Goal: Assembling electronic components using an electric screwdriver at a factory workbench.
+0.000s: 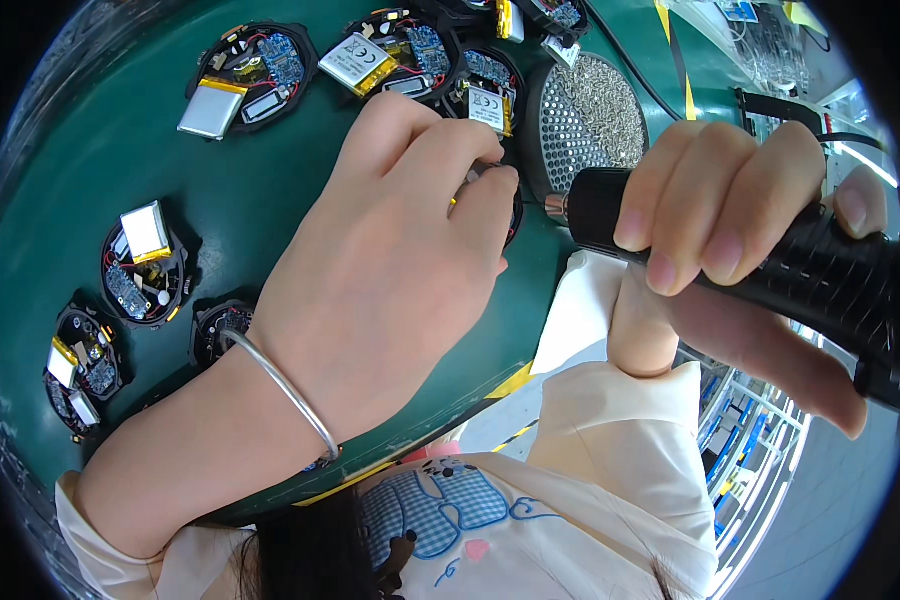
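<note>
Grasping, right hand point(740, 210): fingers wrapped round the barrel of 1 black screwdriver point(845, 285), to the lower right of the screw dish point(560, 135), with 1 digit stretched away beneath; metal nose point(557, 207) directed left, at the dish's lower edge. Left hand point(400, 240): fingers bent and drawn together over 1 round assembly point(516, 215), just lower left of the dish; the closeness of any hold cannot be told. Handling, as judged: screwdriver rigid, fairly weighty, best taken by the ribbed barrel; assembly light, stiff at its dark rim, fragile at board and wires, best taken by the rim. Silver bracelet point(280, 390), 1, on the left wrist, farther lower left of the dish. Similar assemblies with silver packs: 1 just left of the dish point(490, 70), 2 farther left point(400, 50) point(270, 70), 2 well apart to the lower left point(145, 265) point(85, 365). Small metal screws point(605, 105): heaped in the dish's right part, count not legible. Hidden: most of the assembly beneath the left hand, and the left thumb. Cut off: further assemblies above left of the dish, at the upper edge. Indistinct: the nose's very tip.
</note>
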The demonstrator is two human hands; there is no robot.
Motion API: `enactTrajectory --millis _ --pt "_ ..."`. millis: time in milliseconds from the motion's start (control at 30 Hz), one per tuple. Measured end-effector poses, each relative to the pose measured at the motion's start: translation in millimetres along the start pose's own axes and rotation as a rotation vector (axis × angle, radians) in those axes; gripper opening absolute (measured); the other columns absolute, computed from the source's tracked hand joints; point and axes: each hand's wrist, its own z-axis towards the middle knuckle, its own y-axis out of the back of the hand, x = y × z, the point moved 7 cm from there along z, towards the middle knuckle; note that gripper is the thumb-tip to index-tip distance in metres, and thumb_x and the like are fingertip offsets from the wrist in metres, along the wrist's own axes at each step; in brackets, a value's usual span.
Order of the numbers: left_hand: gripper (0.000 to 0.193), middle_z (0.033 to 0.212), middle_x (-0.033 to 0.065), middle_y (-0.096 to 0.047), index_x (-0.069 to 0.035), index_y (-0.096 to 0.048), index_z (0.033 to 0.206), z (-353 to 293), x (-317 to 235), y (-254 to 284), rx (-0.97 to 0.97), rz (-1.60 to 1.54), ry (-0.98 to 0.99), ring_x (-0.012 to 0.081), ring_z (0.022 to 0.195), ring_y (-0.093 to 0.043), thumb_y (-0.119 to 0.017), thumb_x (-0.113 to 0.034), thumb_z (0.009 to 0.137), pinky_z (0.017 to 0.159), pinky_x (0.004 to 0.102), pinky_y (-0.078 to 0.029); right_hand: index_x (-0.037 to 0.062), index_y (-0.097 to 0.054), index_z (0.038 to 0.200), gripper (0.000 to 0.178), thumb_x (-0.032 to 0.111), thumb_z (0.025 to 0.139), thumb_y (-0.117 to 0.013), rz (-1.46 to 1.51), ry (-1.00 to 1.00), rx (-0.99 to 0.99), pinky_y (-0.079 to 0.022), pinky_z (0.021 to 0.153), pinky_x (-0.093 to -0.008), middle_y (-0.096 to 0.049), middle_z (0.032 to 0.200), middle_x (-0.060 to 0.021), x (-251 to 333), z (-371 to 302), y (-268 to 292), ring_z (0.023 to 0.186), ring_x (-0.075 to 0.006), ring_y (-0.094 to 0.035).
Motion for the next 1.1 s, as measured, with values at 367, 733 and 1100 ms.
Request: enactTrajectory --millis 367,733,1100 --pt "0.049 0.110 0.0099 -0.057 0.000 -0.061 0.104 1 -1 -1 0.011 0.036 -0.004 0.0286 0.096 -0.051 -0.076 -0.001 0.057 0.077 0.0354 -0.049 0.0074 -0.039 0.132 0.090 0.075 0.074 -0.054 0.015 -0.017 0.035 -0.048 0.052 -0.0295 -0.051 0.086 -0.0060 -6 5 -1 0.058 -0.0154 -0.054" --pt "0.036 0.111 0.0084 -0.061 -0.004 -0.062 0.103 14 -9 78 -0.050 0.518 0.016 0.0242 0.095 -0.057 -0.070 0.001 0.068 0.083 0.0323 -0.045 0.0058 -0.056 0.118 0.089 0.082 0.073 -0.045 0.044 0.171 -0.298 -0.047 0.057 -0.0336 -0.057 0.085 -0.0073 11 -25 61 0.063 -0.0164 -0.057" --pt "0.053 0.122 0.0182 -0.050 0.004 -0.053 0.118 -39 1 93 0.193 0.490 0.256 0.0328 0.110 -0.050 -0.071 -0.026 0.079 0.091 0.0408 -0.041 0.0083 -0.050 0.124 0.098 0.088 0.068 -0.041 -0.066 0.006 -0.237 -0.048 0.058 -0.0369 -0.052 0.085 -0.0080 15 -37 67 0.062 -0.0197 -0.055"
